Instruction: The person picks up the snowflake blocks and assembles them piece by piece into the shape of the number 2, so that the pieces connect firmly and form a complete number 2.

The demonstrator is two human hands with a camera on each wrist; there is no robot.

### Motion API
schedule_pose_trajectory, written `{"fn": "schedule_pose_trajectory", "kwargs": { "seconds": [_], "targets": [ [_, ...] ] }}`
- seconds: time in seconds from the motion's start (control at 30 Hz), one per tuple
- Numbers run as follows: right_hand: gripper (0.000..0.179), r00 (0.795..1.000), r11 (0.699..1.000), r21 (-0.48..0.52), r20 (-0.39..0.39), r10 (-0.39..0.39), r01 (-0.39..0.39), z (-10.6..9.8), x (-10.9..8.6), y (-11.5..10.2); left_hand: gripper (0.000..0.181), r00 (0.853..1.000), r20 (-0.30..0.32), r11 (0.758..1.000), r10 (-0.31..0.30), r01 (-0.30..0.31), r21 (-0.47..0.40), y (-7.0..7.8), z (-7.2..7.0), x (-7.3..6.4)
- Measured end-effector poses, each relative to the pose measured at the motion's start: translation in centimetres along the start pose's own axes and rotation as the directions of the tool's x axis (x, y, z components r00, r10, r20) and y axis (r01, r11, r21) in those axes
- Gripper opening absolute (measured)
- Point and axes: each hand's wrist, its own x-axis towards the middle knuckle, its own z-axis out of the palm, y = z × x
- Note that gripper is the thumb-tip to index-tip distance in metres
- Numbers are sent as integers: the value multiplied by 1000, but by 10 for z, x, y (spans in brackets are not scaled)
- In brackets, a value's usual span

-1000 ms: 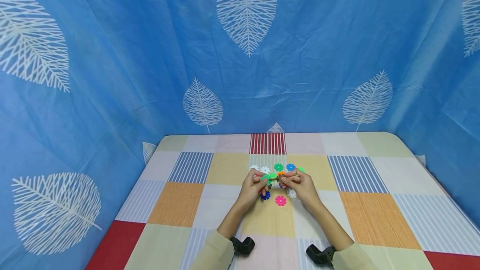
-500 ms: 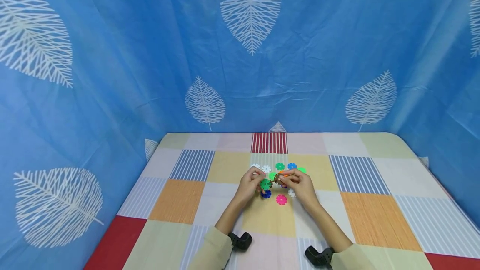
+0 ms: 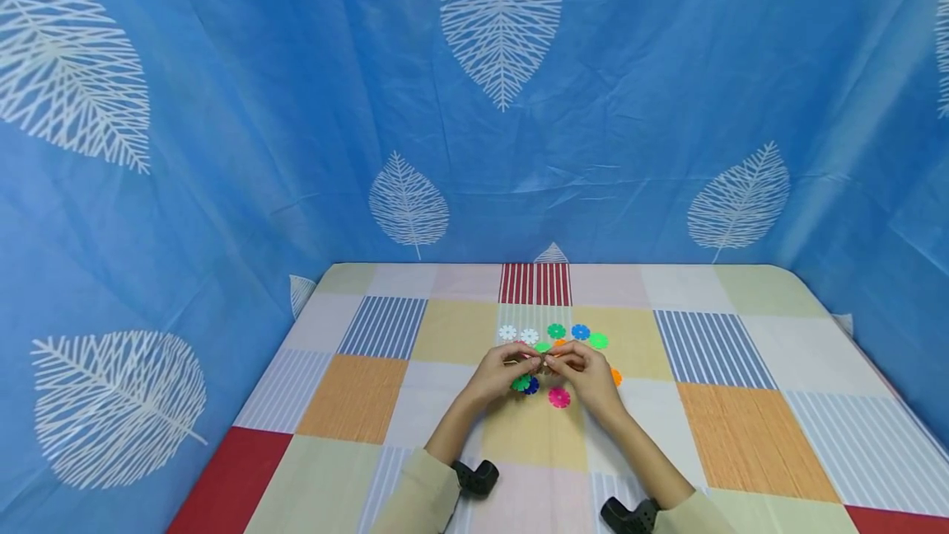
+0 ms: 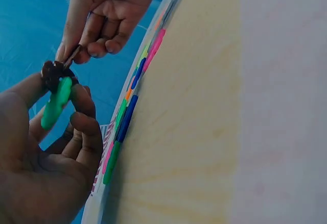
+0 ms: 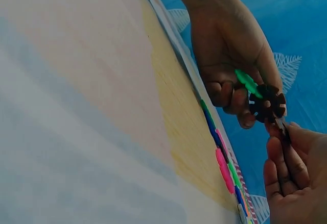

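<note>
My left hand (image 3: 493,373) pinches a brown notched disc (image 5: 260,110), the flower-shaped plastic kind, between thumb and fingertips. A bright green disc (image 4: 56,104) joins it at an angle and sits among the left fingers. Thumb and fingers of my right hand (image 3: 596,379) pinch a second brown disc (image 4: 73,54), seen nearly edge-on. Its edge meets the first brown disc; how deep it sits in a slot I cannot tell. In the head view the fingertips nearly meet and cover most of these pieces. Both hands are raised above the table.
Loose discs lie on the patchwork tablecloth (image 3: 534,439) around the hands: pink (image 3: 559,398), white (image 3: 507,333), green (image 3: 557,331), blue (image 3: 581,332), orange (image 3: 617,377) and others. A blue leaf-patterned curtain (image 3: 578,105) stands behind and at the sides.
The hands have come closer together, so the brown discs now hide between the fingertips in the head view. An orange disc shows beside the right hand. The head view has shifted slightly.
</note>
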Motion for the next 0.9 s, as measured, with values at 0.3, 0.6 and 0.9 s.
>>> {"fn": "schedule_pose_trajectory", "kwargs": {
  "seconds": [0.3,0.6,0.9],
  "targets": [
    [19,981,902,-395,155,-119,172,5,-3,21,16,974,-219,998,-62,61,-13,4,-6,-2],
    [21,869,654,-585,425,-255,479,0,-7,25,19,941,-306,983,-145,102,-152,-27,-10,10],
    [14,822,583,-584,457,-339,565,-2,-6,27,16,894,-400,974,-200,137,-181,-43,-11,13]
  ]
}}
